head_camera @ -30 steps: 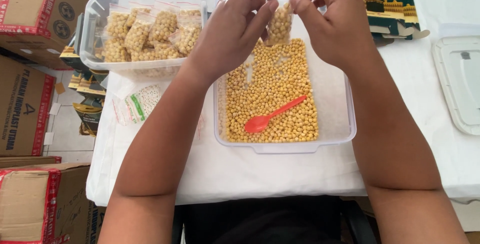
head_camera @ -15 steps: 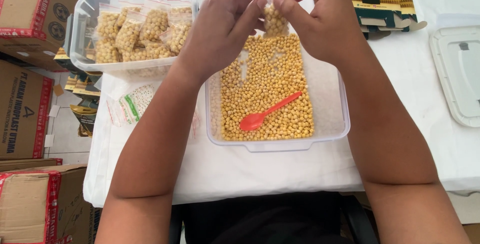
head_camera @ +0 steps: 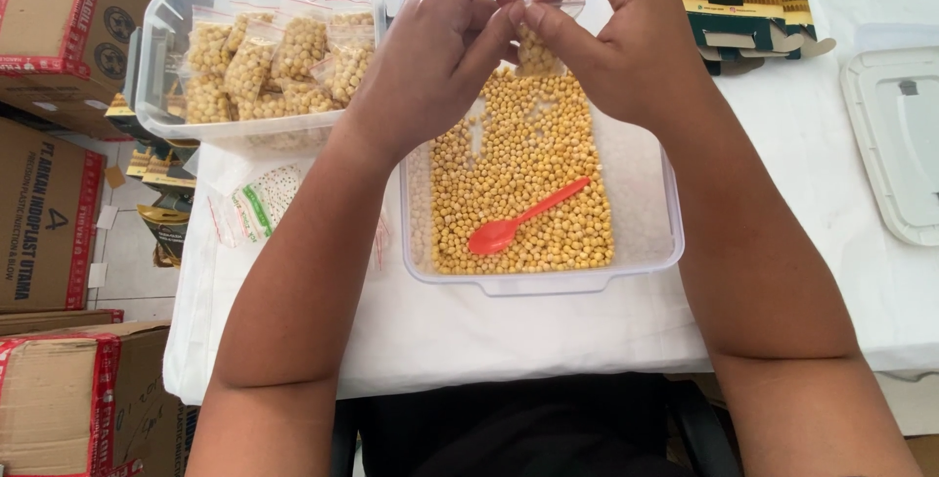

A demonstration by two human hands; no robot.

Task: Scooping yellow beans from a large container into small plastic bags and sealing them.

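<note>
Both hands have drawn closer together since a second ago: left hand (head_camera: 440,56) and right hand (head_camera: 616,42) pinch shut the top of a small clear bag (head_camera: 540,37) of yellow chickpeas, at twelve o'clock over the clear tub (head_camera: 641,232) holding a red spoon (head_camera: 523,218).

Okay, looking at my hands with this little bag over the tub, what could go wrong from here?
1. Both hands, left hand and right hand, pinch the top of the small bag; if the seal isn't pressed fully, the yellow pellets may spill.
2. The red spoon lies loose in the open tub near the table's front edge; a forearm bump might tip it.
</note>
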